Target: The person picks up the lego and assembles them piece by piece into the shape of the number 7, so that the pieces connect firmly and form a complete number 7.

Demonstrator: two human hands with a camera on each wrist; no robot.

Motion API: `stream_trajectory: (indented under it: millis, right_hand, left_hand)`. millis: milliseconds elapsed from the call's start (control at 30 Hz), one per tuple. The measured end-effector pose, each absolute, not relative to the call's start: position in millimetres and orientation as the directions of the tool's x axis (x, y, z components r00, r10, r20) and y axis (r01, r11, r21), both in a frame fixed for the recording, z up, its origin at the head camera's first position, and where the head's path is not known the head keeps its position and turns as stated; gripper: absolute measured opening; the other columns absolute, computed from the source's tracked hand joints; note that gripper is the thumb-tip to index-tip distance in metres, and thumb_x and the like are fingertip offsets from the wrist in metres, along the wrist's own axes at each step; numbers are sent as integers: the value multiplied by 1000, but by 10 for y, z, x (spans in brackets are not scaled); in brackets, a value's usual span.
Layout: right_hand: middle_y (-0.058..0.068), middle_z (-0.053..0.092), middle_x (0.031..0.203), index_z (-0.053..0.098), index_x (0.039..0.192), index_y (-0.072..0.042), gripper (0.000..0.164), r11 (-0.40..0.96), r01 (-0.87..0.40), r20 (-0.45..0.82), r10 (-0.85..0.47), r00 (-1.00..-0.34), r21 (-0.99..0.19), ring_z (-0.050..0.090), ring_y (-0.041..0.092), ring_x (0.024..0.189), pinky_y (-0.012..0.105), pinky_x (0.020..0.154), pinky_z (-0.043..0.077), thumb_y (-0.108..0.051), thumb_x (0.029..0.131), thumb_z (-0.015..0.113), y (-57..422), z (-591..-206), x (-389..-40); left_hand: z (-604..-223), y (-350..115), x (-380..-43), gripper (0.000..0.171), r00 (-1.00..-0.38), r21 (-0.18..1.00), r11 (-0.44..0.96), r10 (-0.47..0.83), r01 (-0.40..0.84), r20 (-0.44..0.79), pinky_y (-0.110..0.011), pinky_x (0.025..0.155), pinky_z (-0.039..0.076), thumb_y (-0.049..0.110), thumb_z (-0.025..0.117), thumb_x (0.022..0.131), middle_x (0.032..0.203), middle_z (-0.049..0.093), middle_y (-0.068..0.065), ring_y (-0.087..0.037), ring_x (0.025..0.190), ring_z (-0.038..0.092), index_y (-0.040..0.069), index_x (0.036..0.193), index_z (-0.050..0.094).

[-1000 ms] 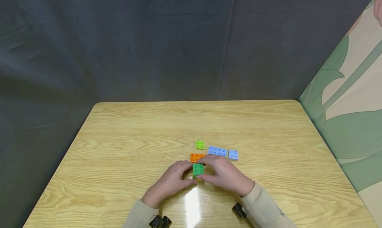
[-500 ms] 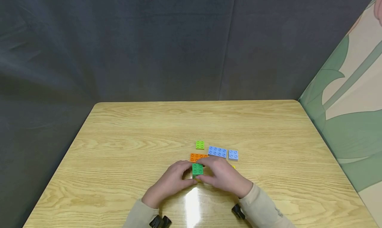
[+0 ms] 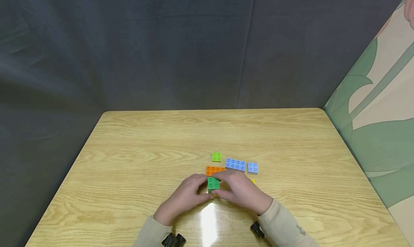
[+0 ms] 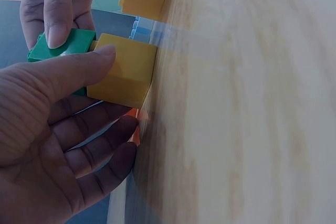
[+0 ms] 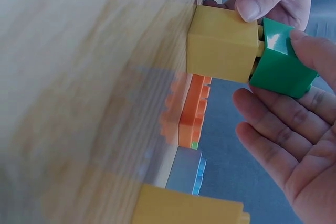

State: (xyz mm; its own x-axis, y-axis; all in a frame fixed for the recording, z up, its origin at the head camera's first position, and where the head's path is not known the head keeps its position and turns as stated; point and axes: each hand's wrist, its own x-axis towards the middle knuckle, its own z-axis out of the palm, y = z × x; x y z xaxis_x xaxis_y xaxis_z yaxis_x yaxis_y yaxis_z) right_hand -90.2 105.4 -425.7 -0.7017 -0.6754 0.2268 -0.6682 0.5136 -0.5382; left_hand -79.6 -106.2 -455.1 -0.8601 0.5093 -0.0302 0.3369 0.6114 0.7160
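Note:
My left hand (image 3: 187,193) grips a yellow toy brick (image 4: 128,72) that stands on the table, its thumb on the near side. Above that brick sits a green brick (image 3: 213,183), pinched between the thumb and fingers of my right hand (image 3: 240,191). In the right wrist view the green brick (image 5: 283,69) is slightly tilted against the yellow brick (image 5: 223,40), and yellow studs show in the gap between them. From the head view the yellow brick is mostly hidden under the green one and behind the fingers.
Just beyond the hands lie an orange brick (image 3: 212,170), a lime green brick (image 3: 216,157), a long blue brick (image 3: 235,164) and a small blue brick (image 3: 253,168). Another yellow brick (image 5: 186,205) stands beside my right hand. All rest on the wooden table (image 3: 129,160).
My right hand and the green brick have shifted slightly left. A corner of the other yellow brick now shows past the right hand. The left hand has stayed in place.

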Motion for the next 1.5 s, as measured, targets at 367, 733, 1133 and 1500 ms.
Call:
stream_trajectory:
  millis: [367, 733, 1133, 1500]
  right_hand:
    - [-3, 70, 98, 70, 108, -8, 28, 516, -668, 225, -675, -702, -536, 62, 8, 89, 29, 80, 54, -23, 86, 77, 1053, -4263, -903]
    - [-3, 71, 98, 70, 107, -8, 28, 510, -670, 237, -672, -702, -540, 63, 9, 89, 29, 80, 54, -22, 85, 78, 1050, -4277, -895]
    - [1, 72, 100, 70, 109, -5, 34, 525, -690, 261, -669, -696, -498, 65, 13, 89, 32, 81, 55, -23, 83, 79, 1050, -4271, -878]
    - [5, 72, 104, 68, 114, -2, 38, 544, -680, 244, -663, -708, -492, 66, 16, 93, 35, 84, 55, -24, 84, 78, 1051, -4282, -869]
  left_hand:
    - [-4542, -1063, -792, 40, -860, 715, 616, 509, 330, -41, -40, 104, 43, 34, 74, 87, 125, 62, 6, -15, 118, 54, 20, 123, 63]
    - [-4535, -1059, -791, 40, -859, 713, 615, 511, 337, -35, -39, 104, 44, 31, 75, 86, 123, 63, 6, -15, 117, 55, 19, 123, 64]
    - [-4538, -1062, -796, 38, -859, 713, 617, 510, 334, -39, -39, 103, 44, 32, 75, 86, 124, 63, 6, -15, 117, 54, 19, 121, 65]
    - [-4542, -1067, -799, 40, -861, 713, 618, 507, 332, -39, -39, 103, 44, 33, 75, 86, 124, 63, 6, -14, 117, 54, 19, 122, 64]
